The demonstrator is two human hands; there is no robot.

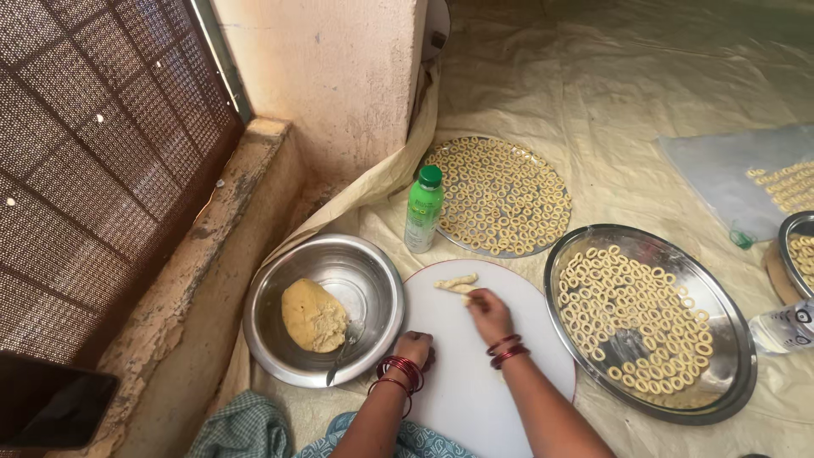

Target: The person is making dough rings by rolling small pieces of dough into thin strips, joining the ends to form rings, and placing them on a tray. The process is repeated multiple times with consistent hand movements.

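Centrally, in the lower middle of the frame, a round white board is laid flat on the pale sheet that covers the floor, presumably to give a smooth, clean surface for rolling. The right hand is stretched toward the board's upper part, its fingertips pinched closed on the near end of a short rope of dough, which lies on the board just above the hand. The left hand is curled at the board's left edge, beside the bowl; whether anything is gripped inside it cannot be told. Red bangles are worn on both wrists.

Left of the board, touching its rim, a steel bowl is set, and in it a yellowish lump of dough and a spoon are kept within easy reach of the left hand. A green bottle is stood upright just above the board. Two round steel trays are placed where finished pieces can be set down without stretching far: one at the upper centre, densely covered with small dough rings, and one at the right, filled with rings except for a bare patch near its lower part. More rings are seen on a sheet at the far right edge, next to a clear bottle lying on its side.
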